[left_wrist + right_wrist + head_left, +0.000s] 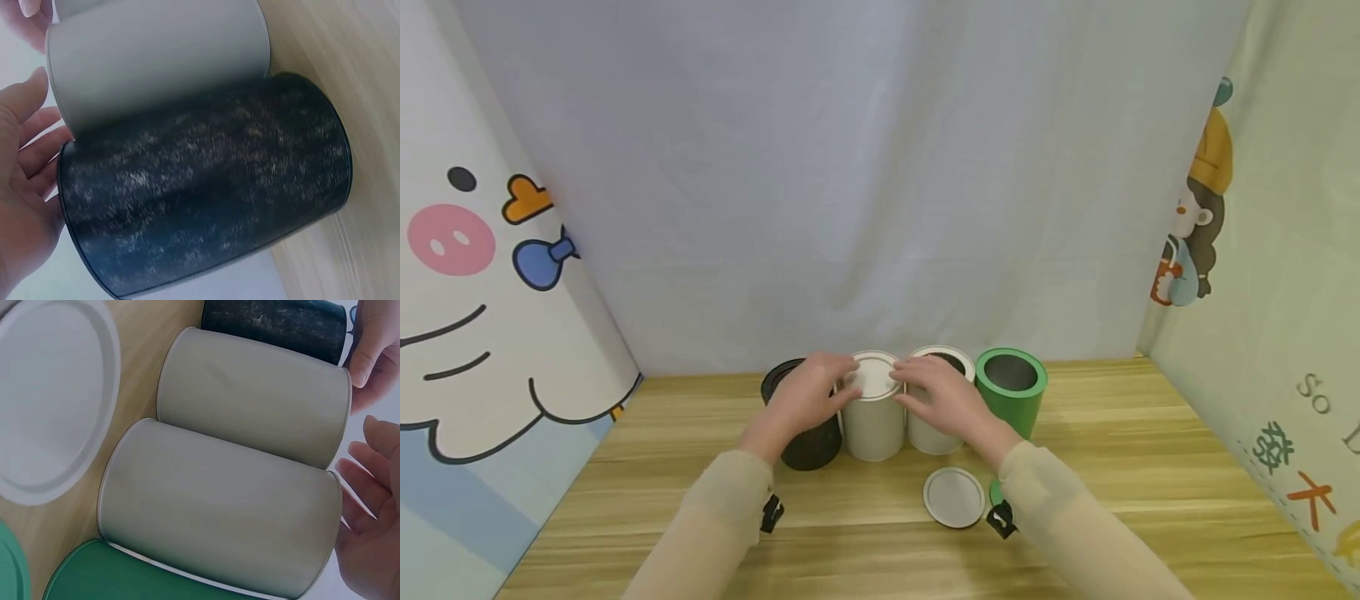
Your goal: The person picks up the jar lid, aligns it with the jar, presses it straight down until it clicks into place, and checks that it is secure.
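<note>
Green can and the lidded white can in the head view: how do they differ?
Colour: the green can is green, the lidded white can plain white. Top: the green can is open, showing a dark inside; the lidded white can is covered by a white lid. Place: the green can ends the row at right; the lidded white can is second from left. Both stand upright.

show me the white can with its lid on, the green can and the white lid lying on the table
White can (pixel 874 421): head view, on the front of its side.
Green can (pixel 1019 408): head view, on its outer side, below the rim.
White lid (pixel 953 497): head view, middle of its flat face.
</note>
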Tool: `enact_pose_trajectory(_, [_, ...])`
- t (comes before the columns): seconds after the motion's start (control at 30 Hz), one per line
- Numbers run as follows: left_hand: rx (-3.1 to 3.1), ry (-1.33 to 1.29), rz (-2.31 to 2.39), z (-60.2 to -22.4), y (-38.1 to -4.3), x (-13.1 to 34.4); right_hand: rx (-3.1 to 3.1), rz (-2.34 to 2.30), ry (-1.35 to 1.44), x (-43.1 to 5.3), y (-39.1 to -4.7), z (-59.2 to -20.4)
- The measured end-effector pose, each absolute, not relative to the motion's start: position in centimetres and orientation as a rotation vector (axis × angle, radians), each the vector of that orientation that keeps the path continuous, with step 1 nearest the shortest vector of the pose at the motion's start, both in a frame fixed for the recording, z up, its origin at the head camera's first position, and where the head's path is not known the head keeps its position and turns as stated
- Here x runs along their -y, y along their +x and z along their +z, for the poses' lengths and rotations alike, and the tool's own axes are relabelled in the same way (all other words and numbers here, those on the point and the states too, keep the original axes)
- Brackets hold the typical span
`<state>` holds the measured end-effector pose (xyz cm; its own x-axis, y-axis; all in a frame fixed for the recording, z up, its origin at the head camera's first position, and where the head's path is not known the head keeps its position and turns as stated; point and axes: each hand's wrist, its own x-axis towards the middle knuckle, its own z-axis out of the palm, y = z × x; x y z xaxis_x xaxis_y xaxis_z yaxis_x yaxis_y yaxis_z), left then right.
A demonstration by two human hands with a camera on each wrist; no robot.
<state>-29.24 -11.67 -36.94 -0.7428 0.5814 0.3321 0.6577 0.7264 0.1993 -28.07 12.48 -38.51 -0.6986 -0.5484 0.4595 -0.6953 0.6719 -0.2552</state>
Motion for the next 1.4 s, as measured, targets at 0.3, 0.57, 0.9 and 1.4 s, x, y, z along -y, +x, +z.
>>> enact_pose_trajectory(0.3, [2.663,-0.919,-0.507,-36.9,-27.1,10.3,2.489,0.659,0.998,-14.1,-26.4,-39.0])
enact_pose_trajectory(0.57, [2.6,-0.958,-0.534,-37.3,-25.9,9.3,2.449,0.672,0.997,-15.4,-25.2,-39.8])
enact_pose_trajectory(0.9, [2.537,-0.972,-0.521,-38.6,-24.2,7.9,2.369,0.686,0.99,-16.4,-23.8,-40.9])
enact_pose_trajectory(1.4, [2.277,-1.015,-0.757,-41.8,-21.2,5.7,2.261,0.727,0.993,-18.3,-22.1,-43.1])
